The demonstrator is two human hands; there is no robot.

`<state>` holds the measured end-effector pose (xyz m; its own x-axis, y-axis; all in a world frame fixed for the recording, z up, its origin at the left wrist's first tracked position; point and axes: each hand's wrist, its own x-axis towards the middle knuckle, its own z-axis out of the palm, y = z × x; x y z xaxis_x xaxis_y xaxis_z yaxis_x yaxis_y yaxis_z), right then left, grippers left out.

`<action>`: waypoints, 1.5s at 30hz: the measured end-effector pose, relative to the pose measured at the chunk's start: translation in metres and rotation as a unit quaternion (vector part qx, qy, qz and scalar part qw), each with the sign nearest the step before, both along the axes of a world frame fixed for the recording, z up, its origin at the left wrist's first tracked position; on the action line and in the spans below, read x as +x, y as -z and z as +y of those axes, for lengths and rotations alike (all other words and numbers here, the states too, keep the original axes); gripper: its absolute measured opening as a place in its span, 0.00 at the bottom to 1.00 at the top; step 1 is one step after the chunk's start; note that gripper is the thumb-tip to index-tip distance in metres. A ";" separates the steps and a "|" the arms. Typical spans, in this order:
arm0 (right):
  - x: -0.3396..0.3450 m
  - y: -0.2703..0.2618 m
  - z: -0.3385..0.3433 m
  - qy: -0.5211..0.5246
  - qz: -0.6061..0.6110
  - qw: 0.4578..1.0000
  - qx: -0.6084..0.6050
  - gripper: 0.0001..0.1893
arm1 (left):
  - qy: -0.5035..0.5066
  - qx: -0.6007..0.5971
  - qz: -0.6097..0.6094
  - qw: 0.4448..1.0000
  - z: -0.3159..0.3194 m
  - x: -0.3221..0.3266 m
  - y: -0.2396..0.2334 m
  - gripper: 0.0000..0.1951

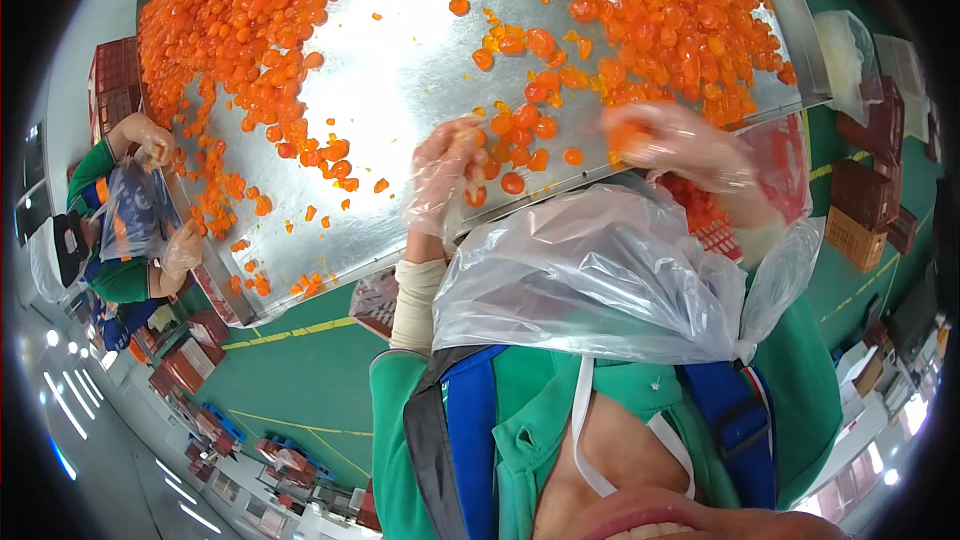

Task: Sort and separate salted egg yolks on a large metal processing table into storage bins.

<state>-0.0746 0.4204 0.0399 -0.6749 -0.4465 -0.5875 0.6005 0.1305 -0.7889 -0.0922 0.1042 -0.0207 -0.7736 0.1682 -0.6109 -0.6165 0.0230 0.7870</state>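
Glossy orange egg yolks (525, 116) lie loose on a large metal tray table (390, 90) before me, some with yellow bits stuck to them. My left hand (442, 172), in a clear plastic glove, is at the near edge, its fingers curled on an egg yolk (478, 137). Another yolk (475, 197) lies just below those fingers. Blurred by motion, my gloved right hand (675, 139) is over the near right part of the tray, with orange yolk (628, 136) between thumb and fingers. A larger heap of yolks (667, 22) lies beyond it.
A second heap (232, 15) covers the tray's left side. At the left end a co-worker's gloved hands (180, 247) reach to the rim. Below the right near edge stands a red basket (705, 217) with orange contents. Crates (862, 202) stand on the green floor (300, 367).
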 end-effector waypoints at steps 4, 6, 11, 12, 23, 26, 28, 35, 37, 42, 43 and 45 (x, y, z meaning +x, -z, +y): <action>0.024 -0.038 0.083 -0.217 0.172 0.952 0.130 0.18 | 0.008 -0.025 0.031 0.999 0.001 -0.008 0.000 0.12; 0.019 -0.020 0.072 -0.283 0.347 0.858 0.252 0.11 | 0.096 -0.195 0.102 0.971 0.011 0.001 -0.002 0.11; -0.013 0.057 -0.014 -0.107 0.567 0.763 0.291 0.14 | 0.306 -0.376 0.285 0.827 0.067 -0.021 0.012 0.13; -0.027 0.056 -0.035 -0.119 0.518 0.799 0.280 0.14 | 0.313 -0.375 0.285 0.825 0.070 -0.025 0.013 0.13; -0.053 0.072 -0.079 -0.094 0.195 0.971 0.106 0.15 | -0.022 0.219 -0.101 0.970 0.019 -0.004 0.009 0.14; -0.047 0.067 -0.083 -0.110 0.142 0.983 -0.041 0.19 | 0.023 0.152 0.026 0.988 0.033 0.001 0.015 0.14; -0.042 0.060 -0.068 -0.094 0.174 0.980 -0.020 0.19 | 0.150 -0.031 0.302 0.941 0.037 0.002 0.023 0.14; 0.021 -0.026 0.078 -0.265 -0.070 0.932 0.236 0.17 | -0.100 -0.059 -0.074 0.991 -0.052 0.011 -0.016 0.11; 0.014 -0.028 0.055 -0.352 0.299 0.789 0.405 0.13 | 0.067 -0.149 0.059 0.985 -0.041 0.016 -0.022 0.09; -0.006 0.061 -0.056 -0.200 0.420 0.837 0.288 0.08 | 0.304 -0.280 0.155 0.898 0.049 -0.003 -0.010 0.07; -0.016 0.063 -0.077 -0.283 0.353 0.833 0.317 0.09 | 0.299 -0.291 0.153 0.896 0.055 -0.003 -0.005 0.07; -0.031 0.059 -0.082 -0.281 0.285 0.871 0.284 0.09 | 0.336 -0.355 0.241 0.839 0.062 -0.008 0.016 0.06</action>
<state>-0.1051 0.3385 -0.0192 -0.6974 -0.5471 -0.4629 -0.1524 0.7444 -0.6501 -0.0998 0.1663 -0.0369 -0.8351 0.3916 -0.3863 0.1088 0.8059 0.5819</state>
